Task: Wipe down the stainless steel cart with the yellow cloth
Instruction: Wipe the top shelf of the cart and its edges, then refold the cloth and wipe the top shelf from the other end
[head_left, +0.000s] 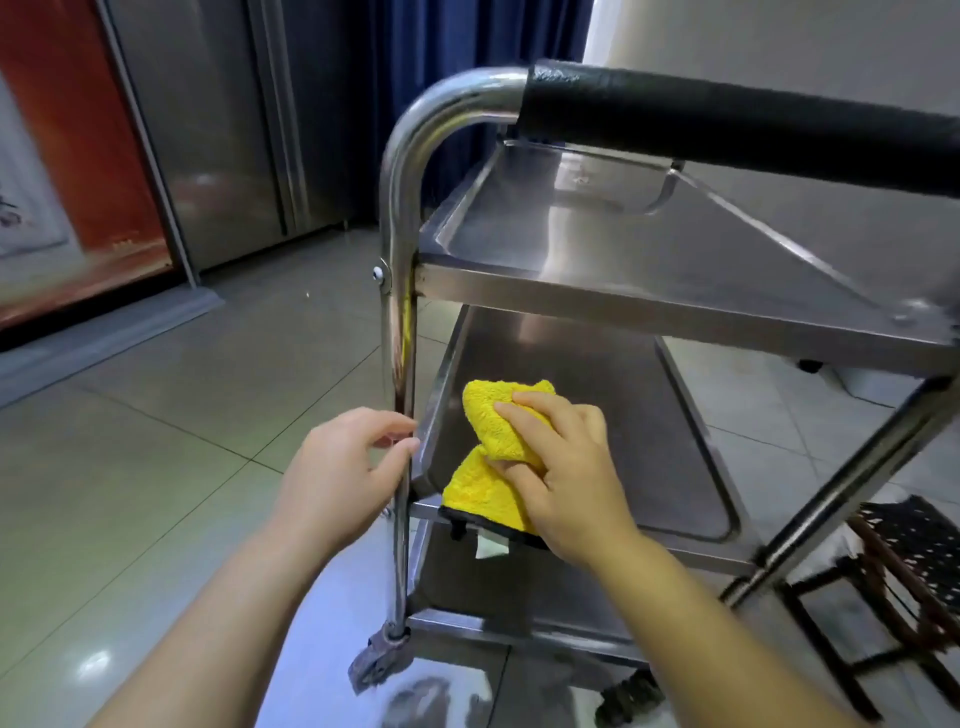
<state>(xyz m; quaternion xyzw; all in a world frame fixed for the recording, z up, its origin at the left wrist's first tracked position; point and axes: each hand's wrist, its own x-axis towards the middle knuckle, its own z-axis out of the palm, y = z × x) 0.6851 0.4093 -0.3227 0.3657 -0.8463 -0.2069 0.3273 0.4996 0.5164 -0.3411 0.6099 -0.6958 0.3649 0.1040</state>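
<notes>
Gripping fluffy yellow cloth (496, 421), steel cart (649, 306)

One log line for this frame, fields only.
step: wiping middle shelf | right hand: grips cloth at near-left corner | left hand: fingers on cart post | top shelf: bare
</notes>
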